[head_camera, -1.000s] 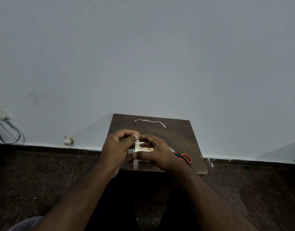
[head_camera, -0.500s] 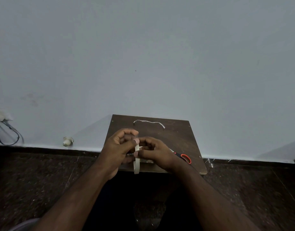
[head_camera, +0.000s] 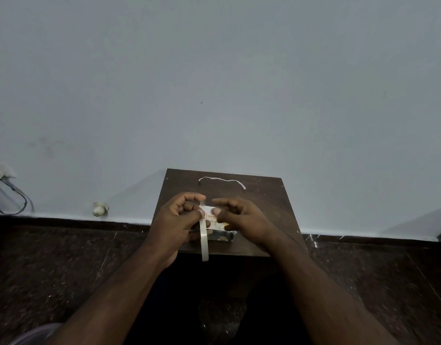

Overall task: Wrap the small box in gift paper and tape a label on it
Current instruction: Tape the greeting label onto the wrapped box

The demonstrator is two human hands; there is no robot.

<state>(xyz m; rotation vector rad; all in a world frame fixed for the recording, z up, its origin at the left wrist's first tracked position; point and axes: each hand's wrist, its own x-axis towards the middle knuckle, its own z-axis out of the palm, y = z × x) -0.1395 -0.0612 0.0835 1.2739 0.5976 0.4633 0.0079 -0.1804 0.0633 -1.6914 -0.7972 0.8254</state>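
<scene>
The small box, wrapped in dark patterned paper, is held just above the near part of a small brown table. A white label with gold writing lies on its top. My left hand pinches the upper end of a pale tape strip at the label's left edge, and the strip hangs down past the table's front edge. My right hand grips the box from the right, thumb pressed on the label, index finger stretched above it.
A thin white paper strip lies curled at the back of the table, near the grey wall. On the left, cables and a small white fitting sit at the wall's base. Dark stone floor surrounds the table.
The tape strip now hangs longer from my left hand. My hands have drawn slightly apart, uncovering the label and the box. The scissors at the right are now hidden behind my right hand.
</scene>
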